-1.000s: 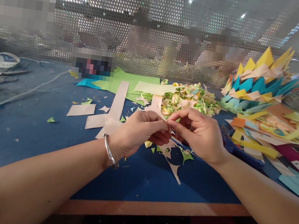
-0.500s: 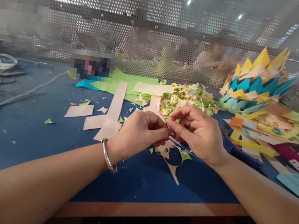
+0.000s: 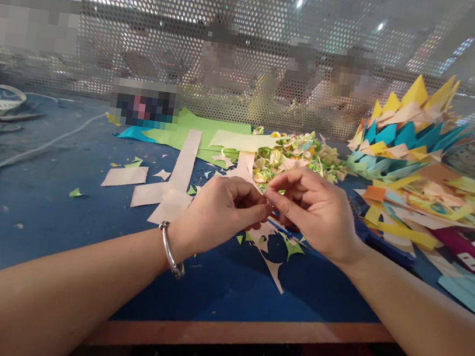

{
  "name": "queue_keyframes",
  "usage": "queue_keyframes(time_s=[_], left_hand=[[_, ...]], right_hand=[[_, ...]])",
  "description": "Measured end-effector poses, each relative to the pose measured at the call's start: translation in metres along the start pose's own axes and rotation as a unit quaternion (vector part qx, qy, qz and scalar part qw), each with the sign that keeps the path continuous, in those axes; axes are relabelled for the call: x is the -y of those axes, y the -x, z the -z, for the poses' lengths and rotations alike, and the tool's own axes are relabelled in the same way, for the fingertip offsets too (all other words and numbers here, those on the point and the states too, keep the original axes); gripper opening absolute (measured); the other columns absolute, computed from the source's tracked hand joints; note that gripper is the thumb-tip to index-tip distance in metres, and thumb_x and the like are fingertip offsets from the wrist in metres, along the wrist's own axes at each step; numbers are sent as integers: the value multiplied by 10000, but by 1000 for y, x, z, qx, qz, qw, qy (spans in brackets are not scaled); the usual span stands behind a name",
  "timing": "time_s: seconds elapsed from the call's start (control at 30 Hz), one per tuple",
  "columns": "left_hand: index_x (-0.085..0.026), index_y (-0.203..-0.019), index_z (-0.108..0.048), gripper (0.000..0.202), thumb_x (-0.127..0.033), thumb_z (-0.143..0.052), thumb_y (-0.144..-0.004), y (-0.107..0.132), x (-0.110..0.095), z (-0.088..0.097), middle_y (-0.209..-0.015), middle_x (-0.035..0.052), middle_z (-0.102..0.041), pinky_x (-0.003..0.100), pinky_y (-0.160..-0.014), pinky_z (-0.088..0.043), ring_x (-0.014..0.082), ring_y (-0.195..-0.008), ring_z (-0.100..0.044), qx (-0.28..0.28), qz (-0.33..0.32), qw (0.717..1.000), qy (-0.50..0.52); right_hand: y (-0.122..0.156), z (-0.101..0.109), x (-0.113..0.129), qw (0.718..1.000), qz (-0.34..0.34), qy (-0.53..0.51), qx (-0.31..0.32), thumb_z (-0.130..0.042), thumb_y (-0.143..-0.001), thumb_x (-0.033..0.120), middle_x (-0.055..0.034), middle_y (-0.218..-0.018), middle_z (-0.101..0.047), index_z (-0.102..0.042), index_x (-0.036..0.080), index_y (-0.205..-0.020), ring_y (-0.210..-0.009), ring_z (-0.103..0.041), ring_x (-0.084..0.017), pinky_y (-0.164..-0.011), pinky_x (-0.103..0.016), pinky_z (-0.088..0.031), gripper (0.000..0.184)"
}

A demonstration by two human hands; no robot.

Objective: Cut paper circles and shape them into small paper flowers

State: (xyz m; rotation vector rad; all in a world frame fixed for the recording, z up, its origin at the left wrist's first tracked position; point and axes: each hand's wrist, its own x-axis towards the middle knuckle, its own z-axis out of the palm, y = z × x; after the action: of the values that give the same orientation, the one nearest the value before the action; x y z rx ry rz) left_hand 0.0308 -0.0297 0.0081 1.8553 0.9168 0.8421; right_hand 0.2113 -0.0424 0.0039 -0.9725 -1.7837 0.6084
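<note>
Over the blue table, my left hand (image 3: 230,207) and my right hand (image 3: 310,209) meet fingertip to fingertip. Both are closed in a pinch, and whatever lies between the fingers is too small or hidden to name. Under and just in front of them are pale pink and green paper offcuts (image 3: 273,270). Right behind my hands rises a heap of small curled paper pieces (image 3: 306,155) in cream, green and orange. Pale pink paper strips (image 3: 185,162) lie to the left of my left hand.
Green paper sheets (image 3: 208,133) lie at the back by a perforated metal screen (image 3: 253,3). A tiered folded-paper piece (image 3: 412,132) stands back right, above a pile of paper strips (image 3: 446,198). Scissors (image 3: 11,119) and a white cord (image 3: 47,145) are at left, a purple stapler-like object (image 3: 469,255) at right.
My hands stay pinched together in almost the same place. The view has shifted very slightly; nothing on the table has visibly moved.
</note>
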Motion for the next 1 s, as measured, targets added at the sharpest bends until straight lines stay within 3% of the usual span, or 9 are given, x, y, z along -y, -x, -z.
queue_keyframes(time_s=[0.43,0.67,1.0], left_hand=[[-161,-787,-692,217,-372,-647,-811,0,-3,1,-678,56,-702,237,-534,-470,139,-584,-630,-11,23,999,-19],[-152,-763,-685,183,-321,-638,-817,-1,-3,1,-683,53,-699,238,-545,-470,125,-564,-608,-7,23,1000,-10],[-166,-659,-683,213,-273,-625,-834,0,-5,1,-618,16,-654,214,-522,-438,96,-525,-575,-14,-17,999,-40]], right_hand=[[1,0,0,1000,-8,-17,7,-692,-833,280,11,-816,-657,-606,199,-926,-505,-560,-60,-450,-203,-465,150],[1,1,0,1000,-3,-15,7,-688,-834,276,13,-810,-650,-601,197,-920,-491,-557,-56,-433,-200,-450,146],[0,2,0,1000,-1,-10,7,-692,-838,302,11,-823,-656,-611,204,-925,-487,-556,-52,-422,-197,-443,154]])
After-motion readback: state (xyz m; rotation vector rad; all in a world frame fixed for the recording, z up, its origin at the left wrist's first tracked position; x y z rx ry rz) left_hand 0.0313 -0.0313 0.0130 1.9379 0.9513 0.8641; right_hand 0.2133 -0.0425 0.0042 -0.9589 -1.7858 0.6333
